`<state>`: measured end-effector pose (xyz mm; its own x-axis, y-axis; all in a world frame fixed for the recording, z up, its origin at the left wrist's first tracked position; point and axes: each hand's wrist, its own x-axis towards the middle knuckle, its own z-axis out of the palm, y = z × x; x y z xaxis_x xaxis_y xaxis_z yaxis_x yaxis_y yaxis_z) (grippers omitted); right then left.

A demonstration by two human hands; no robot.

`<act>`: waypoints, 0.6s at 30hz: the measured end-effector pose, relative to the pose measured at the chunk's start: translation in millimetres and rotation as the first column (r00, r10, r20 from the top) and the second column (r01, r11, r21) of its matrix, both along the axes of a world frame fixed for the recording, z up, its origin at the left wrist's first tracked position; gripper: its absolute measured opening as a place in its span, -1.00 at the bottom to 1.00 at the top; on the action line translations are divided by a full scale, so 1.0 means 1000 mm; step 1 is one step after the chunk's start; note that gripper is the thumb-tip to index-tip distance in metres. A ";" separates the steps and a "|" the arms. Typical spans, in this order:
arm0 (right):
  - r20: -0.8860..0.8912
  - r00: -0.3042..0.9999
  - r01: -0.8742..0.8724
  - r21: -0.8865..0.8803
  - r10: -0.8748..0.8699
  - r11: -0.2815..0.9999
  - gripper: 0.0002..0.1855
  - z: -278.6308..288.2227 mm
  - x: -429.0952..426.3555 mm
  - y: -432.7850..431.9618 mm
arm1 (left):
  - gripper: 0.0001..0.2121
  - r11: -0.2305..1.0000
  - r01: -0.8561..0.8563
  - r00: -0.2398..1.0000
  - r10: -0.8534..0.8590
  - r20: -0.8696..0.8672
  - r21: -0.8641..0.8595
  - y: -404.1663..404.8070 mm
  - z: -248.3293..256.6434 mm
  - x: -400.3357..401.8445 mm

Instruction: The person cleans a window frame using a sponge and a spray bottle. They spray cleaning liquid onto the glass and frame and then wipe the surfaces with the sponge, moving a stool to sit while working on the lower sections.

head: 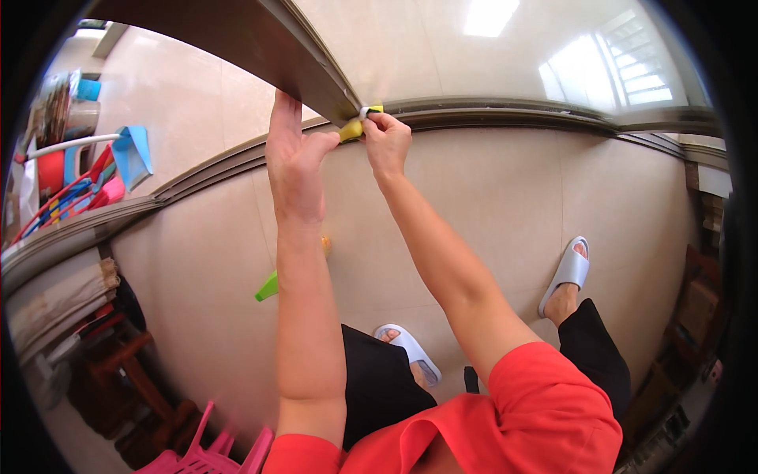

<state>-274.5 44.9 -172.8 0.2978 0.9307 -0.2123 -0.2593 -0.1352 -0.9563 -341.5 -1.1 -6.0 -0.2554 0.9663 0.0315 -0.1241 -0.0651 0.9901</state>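
A dark brown sliding-door frame (pixel 260 47) rises from the floor track (pixel 485 118). My left hand (pixel 294 157) is raised against its left side, with the fingertips hidden behind the frame. The left thumb sticks out to the right and reaches the end of a small yellow tool (pixel 350 130). My right hand (pixel 388 139) pinches this tool at the frame's lower corner, just above the track. White, dark and bright yellow parts (pixel 373 110) show past my right fingertips; the tool's exact kind is unclear.
A glossy door panel (pixel 414 53) stands beyond the track. At left are a blue dustpan (pixel 131 157) and several brushes. A green object (pixel 267 287) lies on the floor, partly behind my left forearm. A pink plastic stool (pixel 207 459) is at lower left. My slippers (pixel 571 266) are on the tiles.
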 end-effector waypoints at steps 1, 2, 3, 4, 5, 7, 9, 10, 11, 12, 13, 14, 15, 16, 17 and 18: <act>-0.040 0.999 0.010 -0.015 -0.010 1.000 -0.86 0.014 -0.006 -0.005 | -0.33 1.000 -0.018 1.000 0.018 0.017 -0.007 -0.003 0.000 -0.002; -0.091 0.996 -0.005 0.061 0.010 0.998 -0.86 0.028 -0.009 -0.012 | -0.36 0.999 -0.034 0.999 0.035 0.036 -0.015 -0.005 0.000 -0.004; -0.118 0.992 -0.021 0.144 0.039 0.989 -0.85 0.059 -0.013 -0.008 | -0.39 0.998 -0.056 0.997 0.056 0.047 -0.010 -0.003 0.003 -0.007; -0.132 0.989 -0.032 0.209 0.060 0.977 -0.85 0.086 -0.011 -0.011 | -0.41 0.999 -0.046 0.998 0.047 0.053 -0.027 -0.005 0.002 -0.009; -0.143 0.987 -0.040 0.264 0.080 0.964 -0.84 0.099 -0.010 -0.016 | -0.43 0.998 -0.034 0.997 0.037 0.061 -0.053 -0.008 0.003 -0.013; -0.163 0.984 -0.022 0.310 0.076 0.951 -0.85 0.107 -0.009 -0.013 | -0.45 0.998 -0.042 0.996 0.047 0.079 -0.056 -0.005 0.005 -0.014; -0.130 0.988 -0.045 0.238 0.077 0.970 -0.85 0.089 -0.005 -0.010 | -0.46 0.995 -0.084 0.990 0.089 0.106 -0.053 -0.005 0.001 -0.011; -0.077 0.994 -0.067 0.144 0.079 0.987 -0.86 0.051 0.003 -0.006 | -0.48 0.997 -0.065 0.990 0.069 0.122 -0.036 -0.002 0.000 -0.008; -0.030 0.995 -0.089 0.039 0.090 0.995 -0.86 0.026 0.008 -0.006 | -0.46 0.997 -0.060 0.990 0.066 0.123 -0.047 -0.003 -0.005 -0.008; -0.048 0.995 -0.089 -0.001 0.089 0.996 -0.86 0.025 0.007 -0.005 | -0.45 0.997 -0.063 0.991 0.069 0.113 -0.052 -0.002 -0.006 -0.010; -0.064 0.994 -0.088 -0.040 0.086 0.995 -0.85 0.024 0.006 -0.004 | -0.43 0.996 -0.066 0.992 0.072 0.105 -0.056 -0.001 -0.007 -0.011; -0.076 0.994 -0.088 -0.080 0.082 0.993 -0.85 0.023 0.005 -0.002 | -0.43 0.995 -0.083 0.988 0.090 0.123 -0.061 0.000 -0.009 -0.011; -0.098 0.992 -0.084 -0.020 0.081 0.996 -0.84 0.031 0.000 -0.006 | -0.43 0.995 -0.082 0.989 0.089 0.119 -0.062 -0.002 -0.011 -0.015; -0.124 0.989 -0.080 0.039 0.084 0.996 -0.83 0.051 -0.006 -0.013 | -0.43 0.995 -0.082 0.989 0.089 0.114 -0.062 -0.005 -0.012 -0.021; -0.154 0.984 -0.074 0.104 0.090 0.992 -0.82 0.073 -0.011 -0.017 | -0.44 0.995 -0.085 0.990 0.090 0.104 -0.056 -0.007 -0.010 -0.027; -0.133 0.987 -0.061 0.201 0.089 0.978 -0.83 0.089 -0.010 -0.017 | -0.45 0.994 -0.091 0.989 0.098 0.111 -0.062 -0.004 -0.007 -0.025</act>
<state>-284.0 27.9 -83.8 0.2052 0.9769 -0.0589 -0.3895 0.0263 -0.9206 -366.8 -5.6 -13.4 -0.3443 0.9372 -0.0566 -0.2317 -0.0264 0.9724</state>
